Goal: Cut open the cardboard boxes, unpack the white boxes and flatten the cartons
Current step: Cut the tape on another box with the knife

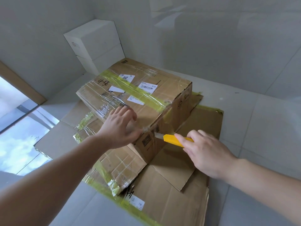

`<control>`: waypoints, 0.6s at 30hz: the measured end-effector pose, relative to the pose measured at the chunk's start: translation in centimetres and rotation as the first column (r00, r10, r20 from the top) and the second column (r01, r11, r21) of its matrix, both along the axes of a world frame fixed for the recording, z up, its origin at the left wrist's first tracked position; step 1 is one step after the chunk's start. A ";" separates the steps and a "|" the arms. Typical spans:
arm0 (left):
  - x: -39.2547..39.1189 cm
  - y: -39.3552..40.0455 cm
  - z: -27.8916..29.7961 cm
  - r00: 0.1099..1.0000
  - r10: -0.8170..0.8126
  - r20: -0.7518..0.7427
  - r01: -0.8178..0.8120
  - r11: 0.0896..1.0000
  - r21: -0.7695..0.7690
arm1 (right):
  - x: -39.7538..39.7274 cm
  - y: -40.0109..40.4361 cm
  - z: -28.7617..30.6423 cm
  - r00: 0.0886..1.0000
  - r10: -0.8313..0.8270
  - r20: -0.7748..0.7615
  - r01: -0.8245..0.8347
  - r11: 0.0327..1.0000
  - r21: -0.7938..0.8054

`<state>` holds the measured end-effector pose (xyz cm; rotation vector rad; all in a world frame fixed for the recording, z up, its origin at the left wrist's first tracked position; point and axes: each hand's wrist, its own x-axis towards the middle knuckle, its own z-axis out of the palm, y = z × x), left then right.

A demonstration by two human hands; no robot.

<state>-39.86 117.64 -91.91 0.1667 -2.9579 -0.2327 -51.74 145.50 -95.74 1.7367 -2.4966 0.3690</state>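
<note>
A sealed cardboard box [146, 95], wrapped in clear and yellow-green tape with several labels on top, sits on flattened cartons [171, 185]. My left hand [121, 127] presses flat on its near top corner, fingers spread. My right hand [205, 154] grips a yellow utility knife [175, 139]. The knife's blade touches the box's near side just below the top edge. Two white boxes [96, 46] are stacked in the far corner against the wall.
Flattened cartons cover the pale tiled floor under and around the box, reaching left [65, 128] and toward me. Grey walls meet behind the white boxes. A glass pane [19, 128] with a wooden frame lies at the left.
</note>
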 end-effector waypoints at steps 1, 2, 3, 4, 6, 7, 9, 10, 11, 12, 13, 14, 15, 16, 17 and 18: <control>0.0 0.1 0.3 0.998 -0.067 0.014 0.068 0.994 -0.080 | -0.3 -0.1 0.1 1.000 0.004 -0.019 -0.004 1.000 0.002; -0.1 0.3 0.8 0.993 -0.110 0.048 0.115 0.986 -0.123 | -0.5 0.0 0.0 0.999 0.006 -0.044 -0.006 1.000 0.001; -0.2 0.6 1.0 0.988 -0.126 0.085 0.138 0.980 -0.142 | -0.6 -0.1 0.2 0.998 0.004 -0.056 -0.004 1.000 0.005; -0.2 0.9 0.9 0.986 -0.125 0.112 0.141 0.979 -0.149 | -0.6 -0.2 0.3 0.998 0.003 -0.065 -0.002 1.000 0.008; -0.2 1.4 0.4 0.986 -0.130 0.109 0.146 0.977 -0.155 | -0.6 -0.4 0.3 0.996 0.019 -0.089 -0.021 0.999 -0.024; -0.2 1.5 0.3 0.985 -0.153 0.084 0.165 0.974 -0.153 | -0.5 -0.6 0.3 0.995 0.031 -0.090 -0.034 0.999 -0.038; -0.2 1.7 0.1 0.977 -0.208 0.040 0.212 0.966 -0.148 | -0.3 -1.0 0.3 0.994 0.061 -0.093 -0.067 0.996 -0.058; -0.2 1.8 0.2 0.972 -0.236 0.022 0.237 0.962 -0.139 | -0.3 -1.1 0.4 0.993 0.074 -0.096 -0.080 0.995 -0.060; -0.2 2.0 0.2 0.965 -0.262 0.005 0.261 0.957 -0.126 | -0.2 -1.3 0.4 0.992 0.082 -0.098 -0.087 0.995 -0.055; -0.2 2.3 0.2 0.959 -0.283 -0.011 0.280 0.953 -0.114 | -0.2 -1.4 0.6 0.991 0.081 -0.102 -0.087 0.995 -0.051; -0.2 2.4 0.2 0.954 -0.299 -0.024 0.295 0.950 -0.104 | -0.1 -1.6 0.6 0.991 0.079 -0.104 -0.085 0.995 -0.055; -0.2 2.5 0.2 0.949 -0.312 -0.038 0.308 0.946 -0.099 | -0.1 -1.7 0.6 0.992 0.080 -0.102 -0.086 0.995 -0.060; -0.2 2.4 0.1 0.945 -0.323 -0.053 0.317 0.943 -0.097 | 0.0 -1.9 0.7 0.992 0.082 -0.098 -0.088 0.994 -0.057; -0.1 2.3 0.0 0.942 -0.329 -0.064 0.323 0.942 -0.093 | 0.1 -2.1 0.7 0.992 0.085 -0.097 -0.091 0.994 -0.056; -0.1 2.2 -0.1 0.941 -0.330 -0.071 0.324 0.942 -0.089 | 0.2 -2.2 0.7 0.991 0.088 -0.100 -0.094 0.994 -0.061; -0.1 2.1 -0.1 0.941 -0.329 -0.074 0.323 0.942 -0.088 | 0.2 -2.3 0.7 0.991 0.090 -0.102 -0.097 0.993 -0.068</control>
